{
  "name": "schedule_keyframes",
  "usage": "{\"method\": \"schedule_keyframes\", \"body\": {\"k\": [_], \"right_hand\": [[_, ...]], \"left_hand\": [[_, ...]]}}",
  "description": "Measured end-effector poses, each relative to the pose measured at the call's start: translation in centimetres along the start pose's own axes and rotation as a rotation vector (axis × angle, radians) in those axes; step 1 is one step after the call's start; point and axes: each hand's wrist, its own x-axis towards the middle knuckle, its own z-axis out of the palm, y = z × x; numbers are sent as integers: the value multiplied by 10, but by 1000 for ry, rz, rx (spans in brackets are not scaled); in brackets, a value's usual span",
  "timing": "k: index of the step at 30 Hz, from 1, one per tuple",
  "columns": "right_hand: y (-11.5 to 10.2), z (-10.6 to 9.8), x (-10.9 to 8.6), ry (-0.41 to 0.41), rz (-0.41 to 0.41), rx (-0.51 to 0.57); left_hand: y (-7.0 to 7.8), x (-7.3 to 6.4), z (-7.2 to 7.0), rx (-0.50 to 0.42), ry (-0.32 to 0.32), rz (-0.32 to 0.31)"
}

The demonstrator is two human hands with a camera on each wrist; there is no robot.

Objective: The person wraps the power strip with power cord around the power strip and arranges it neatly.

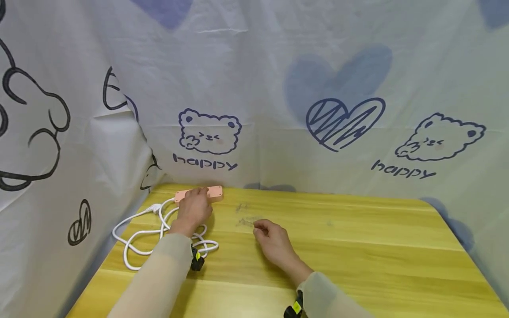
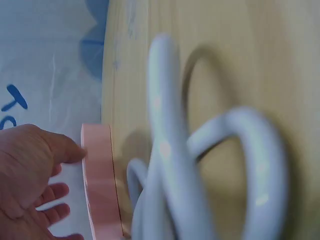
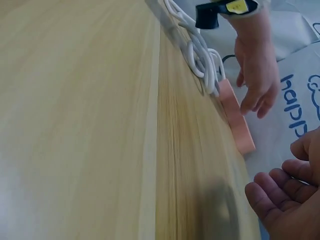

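Note:
A pink power strip [image 1: 215, 192] lies at the back left of the table, by the curtain. Over it reaches my left hand [image 1: 195, 206], its fingers loosely bent and spread. In the left wrist view the thumb tip comes right at the edge of the strip [image 2: 100, 175], with the other fingers beyond its far side. The strip's white cord [image 1: 145, 232] lies in loose loops under and around my left forearm, its white plug [image 1: 154, 208] at the left. My right hand [image 1: 276, 243] hovers over the middle of the table with relaxed, slightly curled fingers and nothing in them.
The yellow wood-grain table [image 1: 358, 247] reaches back to a pale printed curtain [image 1: 274, 145] that hangs behind it and along the left side. Faint dark marks [image 1: 246, 221] show on the tabletop near my right fingertips.

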Motion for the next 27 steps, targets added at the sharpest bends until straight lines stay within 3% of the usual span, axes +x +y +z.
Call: {"method": "schedule_keyframes", "body": {"k": [7,16,22,27], "right_hand": [[-3,11,4,-36,-10,2],[-4,18,4,-30,-37,-14],[-4,23,4,-28,-34,-6],[-6,23,7,-21,-32,17]], "left_hand": [[-15,13,0,32,-94,-58],[-20,21,3,79,-224,-87],[-20,19,9,93,-208,-67],[-9,15,6,92,-167,-4]]}}
